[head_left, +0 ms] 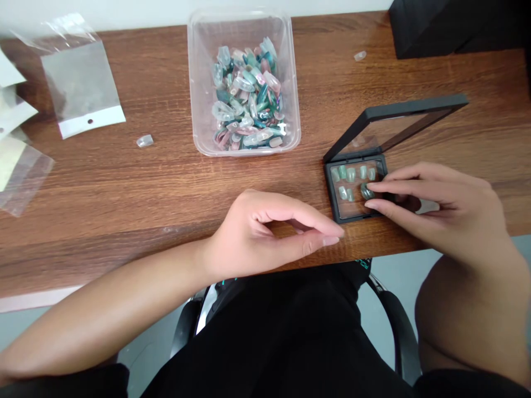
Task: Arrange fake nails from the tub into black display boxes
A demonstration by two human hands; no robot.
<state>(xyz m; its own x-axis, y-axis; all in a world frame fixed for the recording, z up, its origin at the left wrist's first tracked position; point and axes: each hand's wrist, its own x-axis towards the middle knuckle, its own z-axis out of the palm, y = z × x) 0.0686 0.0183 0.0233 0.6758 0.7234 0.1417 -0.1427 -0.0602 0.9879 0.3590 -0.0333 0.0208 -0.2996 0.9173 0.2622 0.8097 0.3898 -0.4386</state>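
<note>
My right hand reaches into a black hinged display case from the right. Its thumb and index finger close on a dark green press-on nail above the clear base. Several pale green press-on nails lie in rows in the case, whose framed lid is tilted up. My left hand rests at the table's front edge, thumb and index fingertips pinched together beside the case's lower left corner. Whatever those fingertips hold, if anything, is too small to make out.
A clear plastic tub of mixed press-on nails stands at the back. Loose clear nails lie on the wooden table. Plastic sleeves are at the left, a black box at the back right.
</note>
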